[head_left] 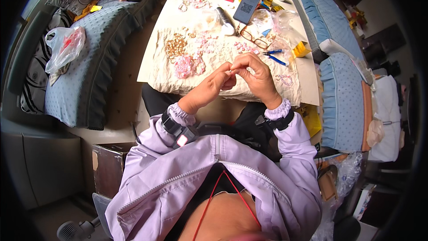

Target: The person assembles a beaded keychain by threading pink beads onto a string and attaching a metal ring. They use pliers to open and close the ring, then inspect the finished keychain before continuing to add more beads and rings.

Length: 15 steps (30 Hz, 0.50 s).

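My left hand [215, 82] and my right hand [257, 76] meet above the near edge of a cream cloth [243, 90] on the table. Their fingertips are pinched together, and whatever lies between them is too small to make out. To the left of my hands is a heap of pink beads [183, 66], with gold-coloured rings [176, 47] just beyond it. More loose pink beads [244, 48] lie past my fingers. Blue-handled pliers [276, 57] rest right of my right hand, and a small beaded loop [285, 80] lies nearer to me.
Eyeglasses [261, 42], a phone [246, 8] and a dark tube with a white cap [226, 22] sit farther back on the table. Clear plastic bags [278, 20] crowd its right side. Blue-covered sofas [96, 58] flank it, one bearing a white plastic bag [67, 47].
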{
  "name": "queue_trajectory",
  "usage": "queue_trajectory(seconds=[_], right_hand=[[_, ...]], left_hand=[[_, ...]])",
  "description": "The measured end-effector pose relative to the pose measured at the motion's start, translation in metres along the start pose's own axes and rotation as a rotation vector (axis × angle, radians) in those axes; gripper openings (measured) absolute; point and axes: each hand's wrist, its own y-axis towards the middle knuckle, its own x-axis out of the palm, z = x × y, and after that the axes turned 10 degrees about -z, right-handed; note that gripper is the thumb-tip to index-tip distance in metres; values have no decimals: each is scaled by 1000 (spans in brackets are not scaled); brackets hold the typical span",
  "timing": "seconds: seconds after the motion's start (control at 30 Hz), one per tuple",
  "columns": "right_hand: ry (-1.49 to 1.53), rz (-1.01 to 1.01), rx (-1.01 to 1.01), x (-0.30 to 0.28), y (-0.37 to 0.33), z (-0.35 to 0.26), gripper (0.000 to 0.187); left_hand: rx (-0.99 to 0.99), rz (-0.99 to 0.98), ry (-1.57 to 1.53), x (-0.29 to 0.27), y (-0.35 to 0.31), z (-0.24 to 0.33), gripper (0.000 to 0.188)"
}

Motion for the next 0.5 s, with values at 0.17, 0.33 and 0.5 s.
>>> queue_trajectory(seconds=[0.17, 0.33, 0.5], right_hand=[[-74, -2, -43, 1, -1, -1, 14], [-177, -17, -59, -2, -2, -7, 17], [-217, -65, -67, -7, -6, -10, 18]], left_hand=[[-36, 20, 48, -1, 0, -6, 18], [-33, 100, 73, 4, 0, -13, 18], [-131, 35, 182, -4, -3, -17, 33]])
